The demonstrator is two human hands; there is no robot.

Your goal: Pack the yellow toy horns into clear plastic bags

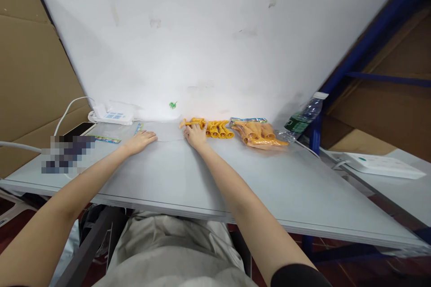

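Note:
My left hand (142, 141) lies flat with fingers stretched out on a clear plastic bag (166, 131). A strip of colourful printed header (139, 127) shows at the bag's left end. To the right, my right hand (196, 135) has its fingers bent over a yellow plastic horn (192, 121) lying sideways by the bag's right end. The fingertips partly hide this horn, and its paler left tip appears to be at the film. Right beside that hand, several yellow horns (220, 130) sit in a row, their flared ends facing me.
A filled bag of orange horns (259, 132) lies further right, before a tilted plastic bottle (305, 114). At left are another flat bag with a printed header (106, 139), a phone (79, 131) and a white power strip (112, 115). A white panel (215, 45) rises behind the table (269, 193).

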